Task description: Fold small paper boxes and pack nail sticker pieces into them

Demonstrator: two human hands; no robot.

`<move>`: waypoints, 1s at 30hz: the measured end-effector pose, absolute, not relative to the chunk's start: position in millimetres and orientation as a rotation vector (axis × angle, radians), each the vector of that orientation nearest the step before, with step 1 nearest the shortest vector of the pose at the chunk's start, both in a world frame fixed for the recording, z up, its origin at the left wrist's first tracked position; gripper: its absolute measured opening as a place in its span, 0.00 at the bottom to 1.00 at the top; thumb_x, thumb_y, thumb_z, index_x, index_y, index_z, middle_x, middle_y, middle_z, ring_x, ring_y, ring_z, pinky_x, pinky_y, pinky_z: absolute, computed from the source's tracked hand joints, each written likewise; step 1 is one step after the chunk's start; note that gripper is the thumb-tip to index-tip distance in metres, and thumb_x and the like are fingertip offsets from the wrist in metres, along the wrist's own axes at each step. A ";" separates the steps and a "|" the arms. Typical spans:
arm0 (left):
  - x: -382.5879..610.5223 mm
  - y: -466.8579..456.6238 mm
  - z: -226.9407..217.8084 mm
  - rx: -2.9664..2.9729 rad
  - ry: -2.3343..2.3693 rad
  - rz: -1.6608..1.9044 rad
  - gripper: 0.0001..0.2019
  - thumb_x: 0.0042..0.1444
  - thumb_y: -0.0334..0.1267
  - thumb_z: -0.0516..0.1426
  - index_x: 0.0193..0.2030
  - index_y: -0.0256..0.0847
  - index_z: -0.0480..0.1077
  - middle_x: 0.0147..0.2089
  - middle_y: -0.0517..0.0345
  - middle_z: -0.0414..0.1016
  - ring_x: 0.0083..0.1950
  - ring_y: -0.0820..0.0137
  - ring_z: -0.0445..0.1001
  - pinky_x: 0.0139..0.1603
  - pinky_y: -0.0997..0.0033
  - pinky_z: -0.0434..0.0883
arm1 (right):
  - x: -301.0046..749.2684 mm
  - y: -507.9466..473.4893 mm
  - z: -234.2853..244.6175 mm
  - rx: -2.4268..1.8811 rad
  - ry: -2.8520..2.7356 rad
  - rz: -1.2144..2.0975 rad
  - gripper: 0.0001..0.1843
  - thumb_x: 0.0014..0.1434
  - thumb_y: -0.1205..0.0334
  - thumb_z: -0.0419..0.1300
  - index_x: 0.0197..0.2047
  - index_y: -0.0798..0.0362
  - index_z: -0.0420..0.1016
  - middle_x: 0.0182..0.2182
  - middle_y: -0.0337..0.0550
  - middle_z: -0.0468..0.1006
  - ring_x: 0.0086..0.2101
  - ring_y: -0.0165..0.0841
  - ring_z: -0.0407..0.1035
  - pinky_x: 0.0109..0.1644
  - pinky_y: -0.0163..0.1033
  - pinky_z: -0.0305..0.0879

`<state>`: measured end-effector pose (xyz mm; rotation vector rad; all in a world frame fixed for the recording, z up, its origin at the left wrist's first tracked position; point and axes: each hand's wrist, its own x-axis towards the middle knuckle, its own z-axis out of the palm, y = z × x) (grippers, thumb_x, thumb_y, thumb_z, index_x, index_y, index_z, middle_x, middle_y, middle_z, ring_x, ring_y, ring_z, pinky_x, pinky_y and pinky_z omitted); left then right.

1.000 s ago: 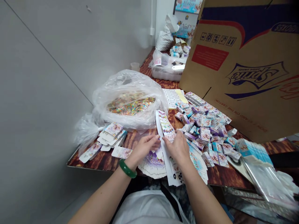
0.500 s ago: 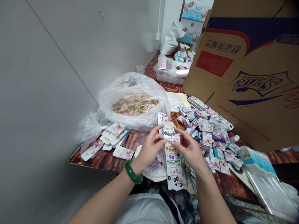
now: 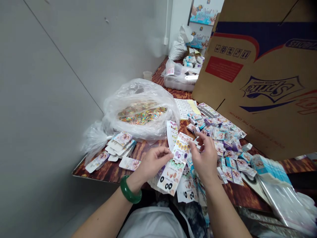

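A long printed nail sticker sheet (image 3: pixel 177 163), with rows of yellow, purple, green and black designs, slants in front of me. My left hand (image 3: pixel 150 163), with a green bangle (image 3: pixel 130 191) on its wrist, pinches the sheet's left edge between thumb and finger. By the upper right corner is my right hand (image 3: pixel 206 155), thumb and forefinger bent around a small white piece, apparently of sticker sheet; whether it joins the long sheet cannot be made out. Beneath lie more sticker sheets (image 3: pixel 189 190), fanned at the table edge. Another narrow strip (image 3: pixel 171 130) rests behind.
Small printed boxes (image 3: pixel 219 134) lie heaped on the right, beside a large carton (image 3: pixel 257 76). A clear plastic bag (image 3: pixel 138 87) of glittery pieces stands behind my left hand. Flat box blanks (image 3: pixel 121 145) are stacked left. Clear packaging (image 3: pixel 287 198) sits at the right edge.
My left hand has moved down and left with the sheet, which now tilts and shows fewer rows. My right hand has shifted slightly right; another sheet below is uncovered.
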<state>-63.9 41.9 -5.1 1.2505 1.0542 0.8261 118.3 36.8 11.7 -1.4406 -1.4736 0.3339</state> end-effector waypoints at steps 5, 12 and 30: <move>-68.4 43.9 -4.1 1.093 1.042 0.907 0.11 0.50 0.44 0.60 0.29 0.37 0.70 0.26 0.62 0.68 0.28 0.75 0.64 0.31 0.76 0.62 | 104.2 24.4 8.5 -1.155 -2.154 0.319 0.20 0.56 0.58 0.61 0.51 0.51 0.69 0.48 0.50 0.73 0.49 0.42 0.65 0.53 0.48 0.58; -80.7 44.2 1.9 1.566 1.137 1.029 0.12 0.46 0.41 0.64 0.38 0.41 0.73 0.41 0.55 0.73 0.46 0.65 0.69 0.46 0.71 0.65 | 99.9 28.9 -1.9 -1.290 -1.700 0.814 0.06 0.58 0.60 0.57 0.33 0.52 0.73 0.26 0.40 0.75 0.29 0.33 0.68 0.35 0.36 0.61; -62.4 44.2 -14.9 0.847 1.039 0.934 0.17 0.42 0.47 0.65 0.31 0.36 0.71 0.28 0.59 0.74 0.28 0.72 0.75 0.31 0.75 0.72 | 70.7 42.2 -31.0 -1.165 -0.824 1.625 0.23 0.44 0.53 0.67 0.42 0.50 0.67 0.27 0.33 0.71 0.19 0.24 0.60 0.23 0.31 0.55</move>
